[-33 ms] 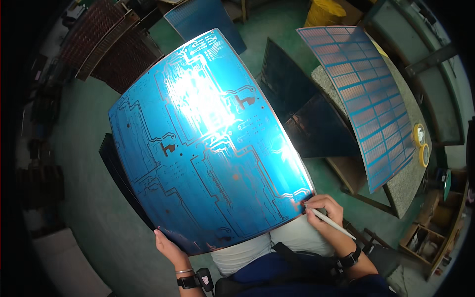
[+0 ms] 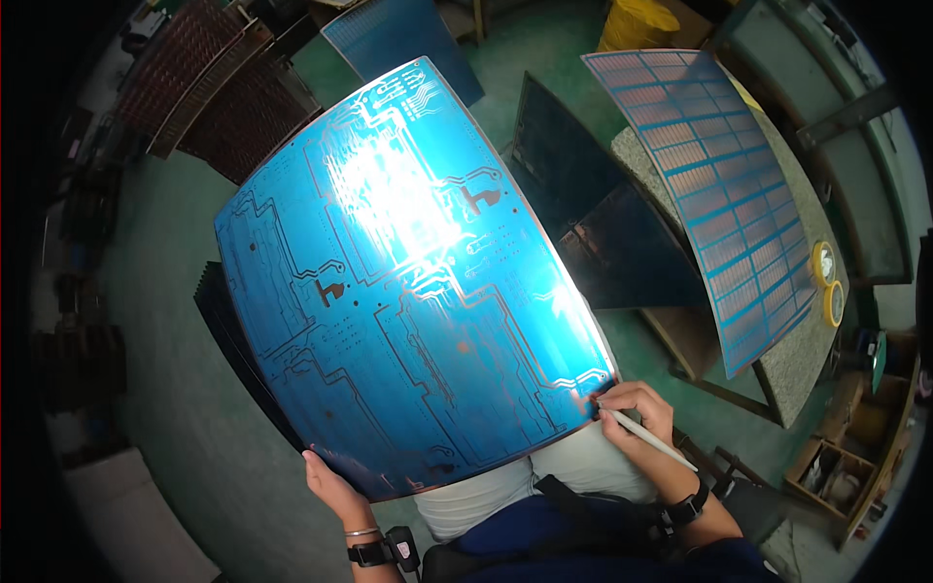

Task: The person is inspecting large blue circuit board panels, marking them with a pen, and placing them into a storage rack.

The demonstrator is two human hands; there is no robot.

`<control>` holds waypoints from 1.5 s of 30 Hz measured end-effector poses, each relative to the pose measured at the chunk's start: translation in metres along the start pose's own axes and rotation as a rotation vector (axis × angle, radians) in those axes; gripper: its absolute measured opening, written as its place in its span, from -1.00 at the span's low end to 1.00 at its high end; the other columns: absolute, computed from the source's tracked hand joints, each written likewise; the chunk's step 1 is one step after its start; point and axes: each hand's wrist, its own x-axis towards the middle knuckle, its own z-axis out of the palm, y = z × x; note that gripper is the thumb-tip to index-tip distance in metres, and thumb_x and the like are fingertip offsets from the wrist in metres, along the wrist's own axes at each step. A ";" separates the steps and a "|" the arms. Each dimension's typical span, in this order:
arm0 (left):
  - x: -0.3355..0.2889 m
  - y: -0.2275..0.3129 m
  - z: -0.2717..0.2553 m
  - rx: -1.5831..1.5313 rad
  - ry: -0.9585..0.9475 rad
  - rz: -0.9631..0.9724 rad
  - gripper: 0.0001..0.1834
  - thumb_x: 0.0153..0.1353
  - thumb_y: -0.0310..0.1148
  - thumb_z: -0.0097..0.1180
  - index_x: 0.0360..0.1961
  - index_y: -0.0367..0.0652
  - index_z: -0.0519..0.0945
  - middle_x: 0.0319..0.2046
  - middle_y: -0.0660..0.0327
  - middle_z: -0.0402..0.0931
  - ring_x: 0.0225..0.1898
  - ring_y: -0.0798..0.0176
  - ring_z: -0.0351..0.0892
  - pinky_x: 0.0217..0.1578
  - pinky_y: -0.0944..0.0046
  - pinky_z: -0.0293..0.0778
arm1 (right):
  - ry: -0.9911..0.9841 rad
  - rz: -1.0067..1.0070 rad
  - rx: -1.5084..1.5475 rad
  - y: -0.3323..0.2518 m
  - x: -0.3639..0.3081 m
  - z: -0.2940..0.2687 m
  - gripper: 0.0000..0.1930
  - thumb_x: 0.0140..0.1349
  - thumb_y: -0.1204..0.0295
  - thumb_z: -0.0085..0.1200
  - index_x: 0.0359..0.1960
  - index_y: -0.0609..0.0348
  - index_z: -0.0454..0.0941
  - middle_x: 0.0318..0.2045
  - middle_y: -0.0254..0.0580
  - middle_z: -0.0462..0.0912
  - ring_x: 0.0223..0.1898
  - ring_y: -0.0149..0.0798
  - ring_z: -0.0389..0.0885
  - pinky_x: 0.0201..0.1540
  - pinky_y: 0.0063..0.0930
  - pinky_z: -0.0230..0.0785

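A large blue-coated circuit board panel [image 2: 466, 389] with copper-coloured traces lies tilted across my lap, a bright glare over its upper half. At its lower left edge, my left hand [image 2: 335, 486] grips the rim, with most of the fingers hidden beneath it. My right hand [image 2: 639, 416] is closed in a writing grip around a slim white pen-shaped tool [image 2: 656, 442]. The tool's tip is at the panel's lower right corner, by a small reddish patch [image 2: 587, 400]; the fingers partly cover the tip, so its kind is unclear.
Right of me, another blue and copper panel [image 2: 739, 214] leans on a speckled tabletop [image 2: 792, 374] beside yellow tape rolls [image 2: 826, 282]. Dark panels [image 2: 622, 243] stand between. A wooden tray with compartments [image 2: 846, 457] sits lower right. Dark ridged racks [image 2: 233, 107] stand far left.
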 end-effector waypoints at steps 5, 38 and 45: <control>-0.001 0.001 0.001 0.000 -0.006 -0.007 -0.55 0.34 -0.08 -0.22 -0.25 -0.33 0.47 -0.30 0.23 0.47 -0.30 0.39 0.40 -0.21 0.38 0.36 | 0.017 -0.044 -0.011 0.001 0.001 0.005 -0.84 -0.14 0.65 0.18 -0.50 0.17 0.49 -0.46 -0.21 0.60 -0.37 -0.28 0.60 -0.30 -0.50 0.42; 0.003 -0.005 -0.004 0.016 -0.030 -0.009 -0.54 0.34 -0.08 -0.23 -0.22 -0.34 0.47 -0.26 0.20 0.48 -0.28 0.38 0.42 -0.19 0.35 0.37 | 0.049 -0.137 -0.098 0.004 0.002 0.008 -0.82 -0.17 0.65 0.18 -0.51 0.17 0.45 -0.49 -0.21 0.60 -0.42 -0.26 0.60 -0.34 -0.47 0.42; 0.004 -0.006 -0.004 0.027 -0.030 -0.015 -0.54 0.34 -0.08 -0.23 -0.23 -0.33 0.47 -0.28 0.21 0.48 -0.29 0.38 0.41 -0.19 0.36 0.36 | 0.056 -0.132 -0.096 0.003 0.002 0.009 -0.82 -0.16 0.64 0.19 -0.51 0.17 0.45 -0.49 -0.20 0.60 -0.41 -0.25 0.60 -0.35 -0.47 0.42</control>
